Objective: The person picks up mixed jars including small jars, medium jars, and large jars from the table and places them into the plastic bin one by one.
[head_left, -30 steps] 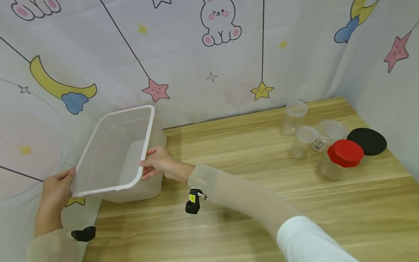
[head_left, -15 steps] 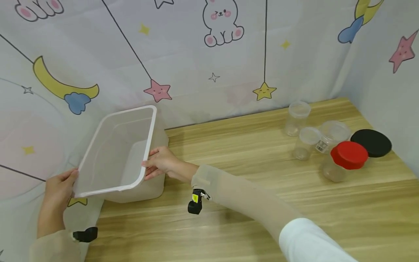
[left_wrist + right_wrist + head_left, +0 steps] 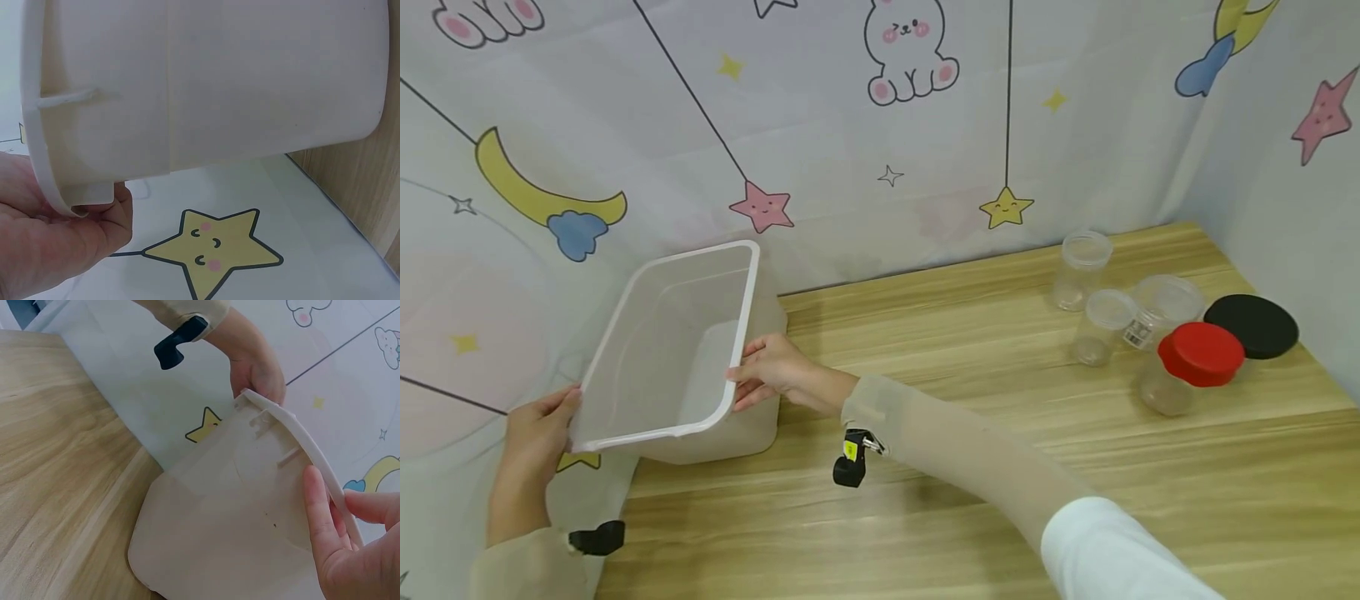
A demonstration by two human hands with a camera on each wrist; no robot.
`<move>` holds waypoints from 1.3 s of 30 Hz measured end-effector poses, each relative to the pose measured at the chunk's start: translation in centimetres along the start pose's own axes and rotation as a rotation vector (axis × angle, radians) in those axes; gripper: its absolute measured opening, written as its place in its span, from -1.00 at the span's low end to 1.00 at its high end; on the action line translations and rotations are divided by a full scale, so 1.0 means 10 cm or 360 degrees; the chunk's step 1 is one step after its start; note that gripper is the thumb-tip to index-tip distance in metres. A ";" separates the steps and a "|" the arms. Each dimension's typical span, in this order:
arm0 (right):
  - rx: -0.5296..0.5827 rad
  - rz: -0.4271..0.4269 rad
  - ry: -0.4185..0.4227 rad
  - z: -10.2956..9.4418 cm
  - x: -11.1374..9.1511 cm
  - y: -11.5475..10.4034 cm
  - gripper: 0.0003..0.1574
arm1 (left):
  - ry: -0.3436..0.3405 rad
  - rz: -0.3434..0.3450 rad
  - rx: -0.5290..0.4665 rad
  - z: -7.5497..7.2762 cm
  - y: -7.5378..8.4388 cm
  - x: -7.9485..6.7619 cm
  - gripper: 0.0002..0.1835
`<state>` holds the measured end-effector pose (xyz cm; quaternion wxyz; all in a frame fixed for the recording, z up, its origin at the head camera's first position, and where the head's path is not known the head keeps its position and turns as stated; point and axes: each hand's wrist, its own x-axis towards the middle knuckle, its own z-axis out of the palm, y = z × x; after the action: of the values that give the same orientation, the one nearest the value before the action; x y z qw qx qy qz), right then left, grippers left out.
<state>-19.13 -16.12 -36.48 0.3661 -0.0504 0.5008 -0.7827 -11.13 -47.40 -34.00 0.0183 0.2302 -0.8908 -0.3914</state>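
A white plastic bin (image 3: pixel 730 433) stands at the table's left end, its open top facing up toward the head camera. My left hand (image 3: pixel 535 433) grips the rim at the bin's near left corner; in the left wrist view its fingers curl under the lip. With thumb over the rim and fingers against the outer wall, my right hand (image 3: pixel 769 371) pinches the right side. The right wrist view shows both hands on the rim and the bin's outer wall (image 3: pixel 219 506). Nothing shows inside the bin.
Clear jars stand at the table's right: a tall one (image 3: pixel 1082 271), a small one (image 3: pixel 1105 329), a wide one (image 3: pixel 1168 304), one with a red lid (image 3: pixel 1201 354) and one with a black lid (image 3: pixel 1251 325). A printed cloth (image 3: pixel 850 142) hangs behind the wooden table (image 3: pixel 925 517).
The head view has shifted slightly, so everything sits a little further right than a second ago. Both hands keep their hold on the bin, which looks unmoved.
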 end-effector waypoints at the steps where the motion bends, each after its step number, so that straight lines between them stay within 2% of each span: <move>1: 0.0000 -0.0001 -0.0003 0.00 0.00 0.00 -0.73 | 0.0002 0.0009 -0.0005 0.00 0.00 0.00 -0.38; 14: -0.0009 -0.0002 -0.0086 -0.07 0.00 0.00 -0.80 | -0.0008 0.0122 -0.0079 0.00 -0.05 -0.01 -0.43; 26: 0.0016 0.0025 -0.0094 -0.13 -0.02 0.03 -0.71 | -0.0090 0.0092 -0.0051 0.01 -0.03 -0.06 -0.37; 32: 0.0044 0.0023 -0.0137 -0.17 -0.04 0.03 -0.74 | -0.0061 0.0123 -0.0032 0.03 -0.04 -0.08 -0.36; 37: 0.0068 0.0025 -0.0147 -0.19 -0.05 0.03 -0.75 | -0.0022 0.0189 -0.0180 0.06 -0.08 -0.11 -0.73; 39: 0.0069 0.0018 -0.0146 -0.19 -0.04 0.04 -0.75 | -0.0016 0.0208 -0.0234 0.07 -0.08 -0.12 -0.75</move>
<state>-19.48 -14.51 -37.60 0.3941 -0.0754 0.4667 -0.7881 -9.84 -46.88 -34.86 0.0563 0.1676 -0.8728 -0.4549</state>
